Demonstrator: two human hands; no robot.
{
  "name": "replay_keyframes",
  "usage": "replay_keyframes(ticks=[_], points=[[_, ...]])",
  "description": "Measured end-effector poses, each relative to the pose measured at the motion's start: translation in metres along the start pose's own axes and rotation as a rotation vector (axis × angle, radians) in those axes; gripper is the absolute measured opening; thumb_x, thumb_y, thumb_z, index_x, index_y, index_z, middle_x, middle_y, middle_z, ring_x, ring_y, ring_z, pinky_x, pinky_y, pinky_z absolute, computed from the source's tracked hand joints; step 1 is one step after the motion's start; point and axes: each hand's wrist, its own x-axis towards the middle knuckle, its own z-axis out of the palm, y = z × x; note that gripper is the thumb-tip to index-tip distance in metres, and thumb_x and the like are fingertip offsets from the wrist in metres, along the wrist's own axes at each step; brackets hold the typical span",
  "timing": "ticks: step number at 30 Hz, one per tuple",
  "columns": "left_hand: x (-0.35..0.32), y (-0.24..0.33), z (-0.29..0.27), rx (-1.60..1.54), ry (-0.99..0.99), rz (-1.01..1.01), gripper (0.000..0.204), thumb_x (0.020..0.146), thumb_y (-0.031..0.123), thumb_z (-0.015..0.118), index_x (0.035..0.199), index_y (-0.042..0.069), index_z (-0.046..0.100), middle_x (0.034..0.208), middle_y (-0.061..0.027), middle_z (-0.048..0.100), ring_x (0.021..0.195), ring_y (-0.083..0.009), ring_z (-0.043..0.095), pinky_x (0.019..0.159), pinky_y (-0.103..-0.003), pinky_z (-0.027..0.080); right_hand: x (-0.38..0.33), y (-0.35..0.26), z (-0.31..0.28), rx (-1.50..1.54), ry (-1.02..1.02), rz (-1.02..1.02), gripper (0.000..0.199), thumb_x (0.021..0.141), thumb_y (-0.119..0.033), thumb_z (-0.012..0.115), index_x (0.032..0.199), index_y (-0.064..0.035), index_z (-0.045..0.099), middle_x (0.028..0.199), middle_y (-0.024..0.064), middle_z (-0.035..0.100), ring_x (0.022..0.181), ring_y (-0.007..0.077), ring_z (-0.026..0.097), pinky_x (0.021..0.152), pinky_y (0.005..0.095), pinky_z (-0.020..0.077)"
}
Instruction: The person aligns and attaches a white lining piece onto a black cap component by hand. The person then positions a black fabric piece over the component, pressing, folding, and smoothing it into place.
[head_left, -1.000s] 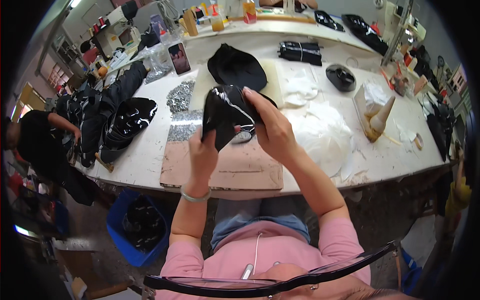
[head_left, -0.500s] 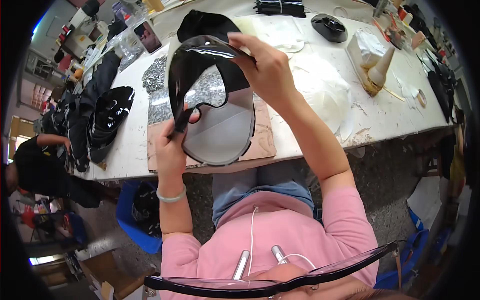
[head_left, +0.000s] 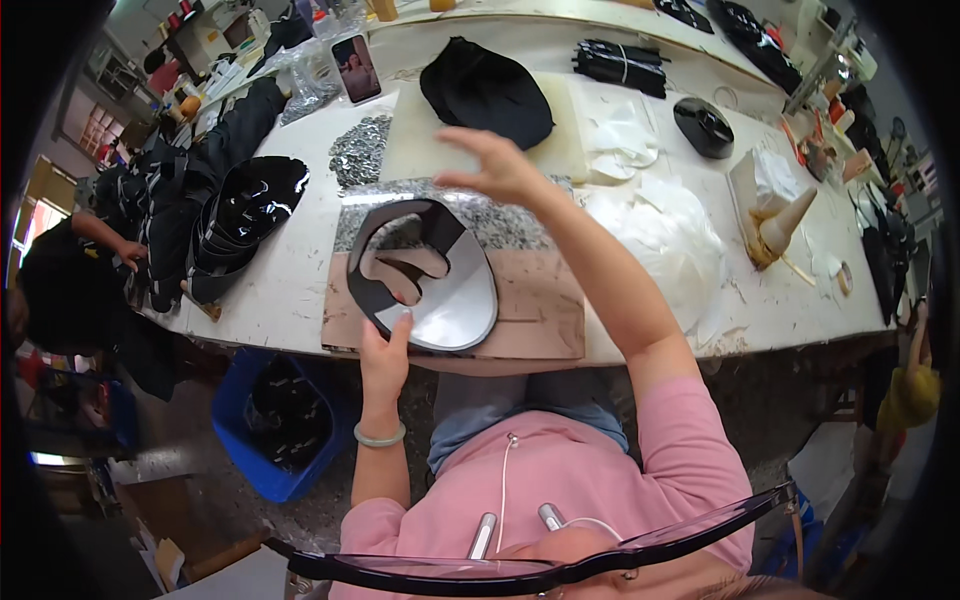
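left hand [head_left: 385, 355] gripping the lower edge of a glossy black curved plastic visor [head_left: 425, 275] with a clear grey lens, fingers showing through it — held above a brown cardboard sheet [head_left: 540, 315] on the white worktable [head_left: 280, 290]. right hand [head_left: 495, 165] lifted apart, fingers spread, near a black rounded fabric cap [head_left: 485, 90].

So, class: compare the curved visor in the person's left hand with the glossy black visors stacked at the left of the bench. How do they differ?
The held visor is a single piece, lifted off the bench by the left hand; the stacked visors lie nested on the table, untouched. The held visor shows a pale grey reflective inner face; the stacked visors look solid black. Both are glossy, curved shields.
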Motion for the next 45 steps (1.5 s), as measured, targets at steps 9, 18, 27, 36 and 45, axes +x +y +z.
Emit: replay_keyframes(ticks=[9,18,27,36,45], points=[[0.01,-0.003,-0.025,-0.042,-0.173,-0.077,0.029,0.087,0.009,0.063,0.112,-0.001,0.051,0.092,-0.0027,0.059,0.078,-0.0082,0.055,0.068,-0.023,0.046,0.019,0.122,-0.049,-0.186,-0.137,0.324,0.041,0.072,-0.027,0.075,0.104,-0.0027,0.066,0.1,0.0142,0.066,0.093,0.0285,0.062,0.082,0.0355,0.0494],[-0.007,0.036,-0.029,0.186,0.328,0.32,0.04,0.087,0.011,0.061,0.124,0.0,0.049,0.107,-0.0048,0.057,0.077,-0.0068,0.047,0.065,-0.019,0.04,0.045,0.098,-0.057,-0.258,0.162,0.156,0.021,0.084,-0.016,0.059,0.098,-0.0018,0.064,0.09,0.0184,0.066,0.085,0.0345,0.064,0.076,0.0372,0.0499],[0.035,0.062,0.084,-1.118,-0.581,-0.452,0.045,0.093,0.033,0.054,0.125,0.002,0.045,0.108,-0.0121,0.056,0.095,-0.0235,0.06,0.074,-0.03,0.051,0.021,-0.054,-0.104,-0.845,-0.046,-0.276,0.029,0.077,0.003,0.051,0.102,-0.0073,0.062,0.081,0.01,0.054,0.08,0.0283,0.055,0.069,0.0377,0.0426],[0.044,0.037,0.132,-1.005,-0.508,-0.572,0.033,0.084,0.008,0.061,0.115,0.01,0.05,0.097,-0.0038,0.058,0.086,-0.0142,0.059,0.075,-0.031,0.052,-0.111,-0.109,-0.082,-0.282,-0.307,-0.191,0.022,0.078,-0.012,0.064,0.098,-0.0034,0.063,0.089,0.0084,0.058,0.085,0.0236,0.056,0.08,0.0401,0.0425],[-0.011,0.079,0.114,-0.791,-0.539,-0.513,0.065,0.079,0.003,0.061,0.137,0.004,0.031,0.113,-0.0071,0.049,0.102,-0.018,0.051,0.086,-0.028,0.046,-0.2,-0.071,-0.04,1.176,0.144,1.195,0.032,0.086,-0.024,0.056,0.108,-0.0017,0.059,0.101,0.0108,0.059,0.094,0.0237,0.057,0.085,0.0408,0.0442]])
